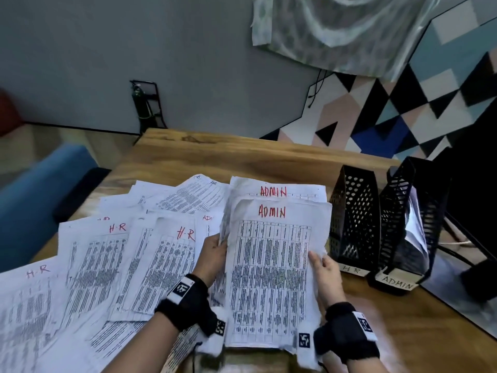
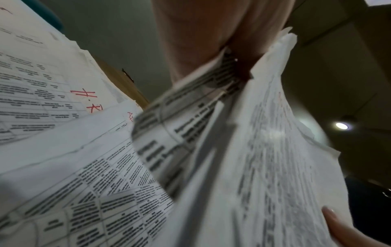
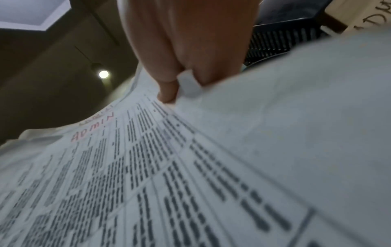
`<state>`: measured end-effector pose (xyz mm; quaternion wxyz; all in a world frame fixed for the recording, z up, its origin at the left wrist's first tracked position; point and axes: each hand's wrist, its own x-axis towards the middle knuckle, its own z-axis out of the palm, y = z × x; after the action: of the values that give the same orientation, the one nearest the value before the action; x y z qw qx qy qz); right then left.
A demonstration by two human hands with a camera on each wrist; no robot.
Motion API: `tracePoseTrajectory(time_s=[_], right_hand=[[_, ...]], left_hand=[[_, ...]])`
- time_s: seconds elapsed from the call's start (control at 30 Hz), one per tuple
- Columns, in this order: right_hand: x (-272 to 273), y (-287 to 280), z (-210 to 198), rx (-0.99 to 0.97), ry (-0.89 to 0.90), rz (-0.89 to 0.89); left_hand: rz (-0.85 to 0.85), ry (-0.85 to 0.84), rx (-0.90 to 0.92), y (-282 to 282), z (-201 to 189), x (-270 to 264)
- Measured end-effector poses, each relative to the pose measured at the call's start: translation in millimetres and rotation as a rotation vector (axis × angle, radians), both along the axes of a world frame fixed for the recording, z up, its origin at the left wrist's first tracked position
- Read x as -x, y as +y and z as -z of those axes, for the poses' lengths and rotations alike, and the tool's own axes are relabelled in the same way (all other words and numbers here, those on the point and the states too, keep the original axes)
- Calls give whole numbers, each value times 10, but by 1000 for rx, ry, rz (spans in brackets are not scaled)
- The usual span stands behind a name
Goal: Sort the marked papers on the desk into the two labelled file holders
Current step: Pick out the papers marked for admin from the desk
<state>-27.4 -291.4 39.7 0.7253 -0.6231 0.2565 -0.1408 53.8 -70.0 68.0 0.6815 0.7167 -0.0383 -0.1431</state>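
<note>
I see my left hand (image 1: 213, 250) and right hand (image 1: 324, 270) both gripping the ADMIN stack (image 1: 271, 265) by its side edges, fingers curled round the sheets.

A plain grey wall (image 1: 134, 49) fills the upper left of the head view, above a brown wooden desk (image 1: 242, 157). A patterned panel of black, blue and pink triangles (image 1: 403, 109) stands at right, a pale draped cloth (image 1: 336, 28) above it. A round ceiling lamp (image 3: 103, 74) glows overhead.

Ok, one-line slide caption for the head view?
Both hands hold the ADMIN papers beside the two file holders.
</note>
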Motion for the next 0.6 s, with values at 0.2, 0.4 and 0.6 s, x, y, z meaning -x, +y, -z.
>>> tracePoseTrajectory(time_s=[0.2,0.4,0.6], right_hand=[[-52,52,27,82,-67,191],[-50,-14,60,187,-113,337],[10,-15,133,127,-115,282]], left_hand=[[103,45,-49,-52,-27,90],[-25,87,53,-15,43,118],[-82,-205,-12,-8,27,191]])
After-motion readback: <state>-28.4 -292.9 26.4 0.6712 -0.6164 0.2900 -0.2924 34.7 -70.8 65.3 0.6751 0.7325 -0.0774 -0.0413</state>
